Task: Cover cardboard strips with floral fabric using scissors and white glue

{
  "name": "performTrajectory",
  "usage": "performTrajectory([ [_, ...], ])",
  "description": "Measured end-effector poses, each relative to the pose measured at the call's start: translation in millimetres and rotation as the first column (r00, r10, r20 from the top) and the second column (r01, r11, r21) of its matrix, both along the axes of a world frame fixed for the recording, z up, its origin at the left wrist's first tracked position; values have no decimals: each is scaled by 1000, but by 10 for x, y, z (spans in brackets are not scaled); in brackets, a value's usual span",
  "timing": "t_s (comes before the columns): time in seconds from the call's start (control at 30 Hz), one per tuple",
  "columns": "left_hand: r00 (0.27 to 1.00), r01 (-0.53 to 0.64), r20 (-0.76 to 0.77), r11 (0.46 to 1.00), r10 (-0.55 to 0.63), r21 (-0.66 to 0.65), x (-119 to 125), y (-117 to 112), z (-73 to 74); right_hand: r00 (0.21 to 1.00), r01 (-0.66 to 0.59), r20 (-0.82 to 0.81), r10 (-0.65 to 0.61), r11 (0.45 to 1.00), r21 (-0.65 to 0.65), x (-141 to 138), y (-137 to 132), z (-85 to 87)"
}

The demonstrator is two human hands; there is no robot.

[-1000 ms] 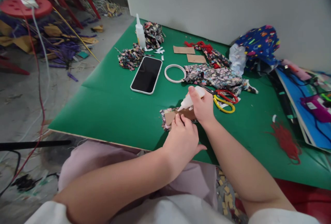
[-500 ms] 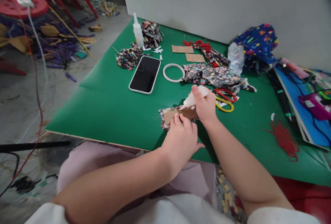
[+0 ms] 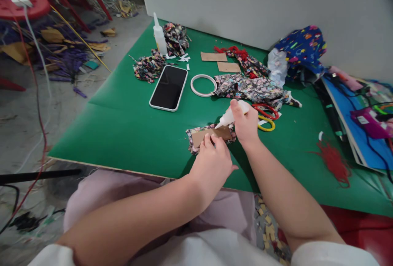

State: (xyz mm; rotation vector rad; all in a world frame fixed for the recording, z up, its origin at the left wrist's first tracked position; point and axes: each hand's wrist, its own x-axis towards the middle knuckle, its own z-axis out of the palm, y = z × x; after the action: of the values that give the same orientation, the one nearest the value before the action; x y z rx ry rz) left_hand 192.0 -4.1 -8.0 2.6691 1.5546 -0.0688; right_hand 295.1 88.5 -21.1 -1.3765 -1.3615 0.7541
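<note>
My right hand (image 3: 246, 125) is closed around a white glue bottle (image 3: 229, 117), tilted with its narrow nozzle pointing down and left. The nozzle tip is at the upper edge of a brown cardboard strip (image 3: 199, 137). That strip lies on a piece of dark floral fabric (image 3: 194, 149), whose gathered edges show around it. My left hand (image 3: 213, 157) rests its fingertips on the strip near its middle, with the thumb stretched out to the side. Scissors (image 3: 267, 125) with red and yellow handles lie just right of my right hand.
Beyond my hands lie a phone (image 3: 168, 88), a white ring (image 3: 203, 85), floral fabric (image 3: 248, 88) and two cardboard pieces (image 3: 214, 57). Another glue bottle (image 3: 160, 39) stands at the back left. Red threads (image 3: 333, 163) and a blue folder (image 3: 356, 122) are on the right.
The nozzle tip has shifted slightly right along the cardboard's upper edge. My left hand stays on the strip, and the whole view has moved a little.
</note>
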Motion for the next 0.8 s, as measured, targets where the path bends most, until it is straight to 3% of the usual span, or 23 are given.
performTrajectory([
  [0.8, 999, 1, -48, 999, -3, -40, 12, 13, 26, 993, 71, 89, -75, 996, 46, 189, 62, -27],
])
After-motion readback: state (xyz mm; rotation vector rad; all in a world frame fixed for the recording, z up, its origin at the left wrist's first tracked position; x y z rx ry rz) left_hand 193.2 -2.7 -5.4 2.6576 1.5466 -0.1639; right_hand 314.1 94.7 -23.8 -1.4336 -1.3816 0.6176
